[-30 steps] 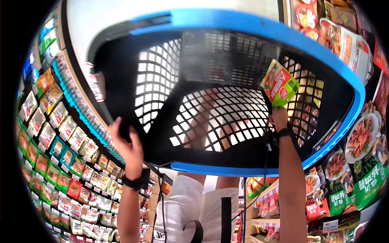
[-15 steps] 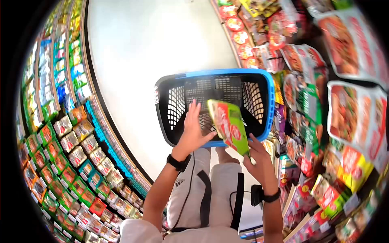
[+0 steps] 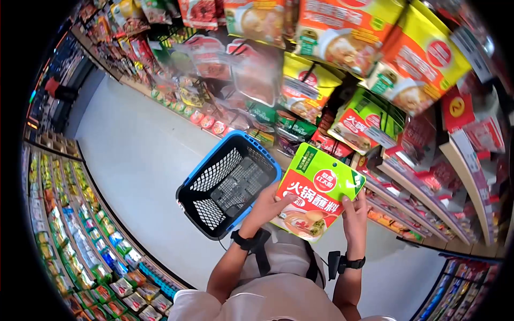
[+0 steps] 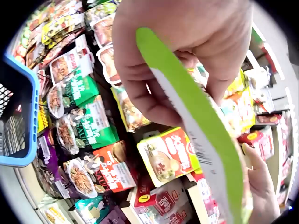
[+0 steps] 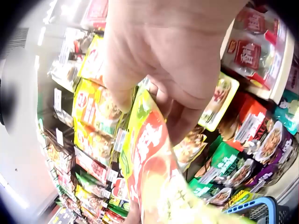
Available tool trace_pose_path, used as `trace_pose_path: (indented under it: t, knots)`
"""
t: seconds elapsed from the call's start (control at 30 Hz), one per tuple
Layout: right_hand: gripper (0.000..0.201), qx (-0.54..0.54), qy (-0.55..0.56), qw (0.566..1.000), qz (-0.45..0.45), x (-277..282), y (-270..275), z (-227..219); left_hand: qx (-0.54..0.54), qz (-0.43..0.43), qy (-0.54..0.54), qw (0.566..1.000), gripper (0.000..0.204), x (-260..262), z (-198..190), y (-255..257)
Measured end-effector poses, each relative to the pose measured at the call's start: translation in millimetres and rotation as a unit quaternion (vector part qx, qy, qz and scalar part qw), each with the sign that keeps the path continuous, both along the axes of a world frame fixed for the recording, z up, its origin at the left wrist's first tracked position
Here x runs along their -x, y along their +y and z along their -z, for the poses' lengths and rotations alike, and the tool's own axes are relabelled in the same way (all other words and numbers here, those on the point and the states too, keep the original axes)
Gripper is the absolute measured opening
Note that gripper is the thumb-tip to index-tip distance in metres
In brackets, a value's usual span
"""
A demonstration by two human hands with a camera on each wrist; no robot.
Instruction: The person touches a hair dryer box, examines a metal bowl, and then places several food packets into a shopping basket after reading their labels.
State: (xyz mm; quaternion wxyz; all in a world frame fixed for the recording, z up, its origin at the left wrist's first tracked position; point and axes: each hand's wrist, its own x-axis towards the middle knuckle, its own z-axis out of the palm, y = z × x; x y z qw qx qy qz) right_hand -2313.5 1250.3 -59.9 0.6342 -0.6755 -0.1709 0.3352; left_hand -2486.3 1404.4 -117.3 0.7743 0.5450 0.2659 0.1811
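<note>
A green and red pouch of hot pot dipping sauce [image 3: 321, 187] is held up in front of the body, its printed face toward the head camera. My left hand [image 3: 263, 207] pinches its left edge, thumb over the front. At the right edge, my right hand [image 3: 353, 218] grips it with the thumb on the face. In the left wrist view the pouch [image 4: 205, 135] shows its pale back and green border. The right wrist view has its printed front [image 5: 154, 158] below the palm. Left of the pouch is a black shopping basket with a blue rim [image 3: 262, 147].
Hanging pouches [image 3: 342, 32] fill the shelf ahead and to the right, among them a similar green pouch [image 3: 369, 120]. Tiered shelf edges [image 3: 466, 171] jut out at the right. Another stocked shelf [image 3: 80, 224] curves along the left, beyond the pale floor [image 3: 128, 139].
The view has swung toward the right-hand shelf. The pouch has moved from over the basket to beside it, turning face up. My left hand, formerly free, now pinches the pouch too.
</note>
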Motion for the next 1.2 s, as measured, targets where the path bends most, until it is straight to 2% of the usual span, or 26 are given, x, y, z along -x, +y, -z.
trace_pose_path:
  t: [0.03,0.13,0.17,0.27,0.3,0.33,0.37,0.4,0.47,0.6,0.63,0.73,0.77,0.87,1.0,1.1,1.2]
  knots:
    - [0.037,0.000,0.023,1.000,-0.002,3,-12,-13,-0.047,-0.005,0.014,0.999,0.029,-10,-5,-13]
    - [0.040,-0.020,0.073,0.996,-0.054,-3,-54,-1,-0.023,-0.029,-0.011,0.999,0.029,-33,-29,-43]
    - [0.045,-0.029,0.013,0.996,-0.086,2,-65,-7,0.022,-0.040,-0.018,0.999,0.029,-38,-29,-51]
    - [0.051,-0.218,-0.023,0.968,-0.125,25,-85,-45,0.216,-0.069,-0.066,0.972,0.030,-61,-46,-81]
    - [0.056,-0.264,-0.039,0.943,-0.197,17,-93,-47,0.137,-0.048,-0.083,0.986,0.033,-57,-52,-99]
    - [0.063,-0.310,-0.057,0.911,-0.266,5,-101,-47,0.223,0.040,-0.161,0.961,0.040,-59,-65,-105]
    - [0.062,-0.314,-0.043,0.920,-0.229,5,-110,-59,0.307,0.128,-0.231,0.914,0.049,-59,-79,-112]
    - [0.060,-0.316,-0.066,0.929,-0.181,6,-113,-68,0.389,0.212,-0.296,0.846,0.059,-59,-89,-119]
    - [0.055,-0.303,-0.156,0.933,-0.113,1,-122,-69,0.420,0.250,-0.290,0.823,0.060,-62,-94,-131]
    - [0.031,-0.309,-0.109,0.936,-0.130,1,-138,-75,0.482,0.294,-0.267,0.781,0.056,-63,-110,-145]
    - [0.027,-0.317,-0.107,0.932,-0.135,3,-136,-76,0.492,0.291,-0.291,0.767,0.057,-63,-111,-149]
    - [0.018,-0.321,-0.098,0.933,-0.130,3,-131,-75,0.499,0.272,-0.267,0.778,0.056,-58,-112,-153]
    - [0.016,-0.317,-0.093,0.936,-0.125,3,-131,-74,0.554,0.271,-0.259,0.743,0.054,-57,-111,-153]
    - [0.015,-0.310,-0.104,0.933,-0.147,-5,-130,-66,0.600,0.247,-0.266,0.713,0.052,-54,-112,-149]
    - [0.016,-0.327,-0.075,0.932,-0.135,-7,-126,-61,0.585,0.220,-0.287,0.726,0.048,-53,-114,-141]
    - [0.019,-0.338,-0.069,0.929,-0.131,-10,-122,-61,0.584,0.229,-0.313,0.713,0.049,-55,-110,-137]
    - [0.027,-0.316,-0.024,0.945,-0.087,-10,-120,-63,0.584,0.218,-0.326,0.711,0.050,-57,-106,-137]
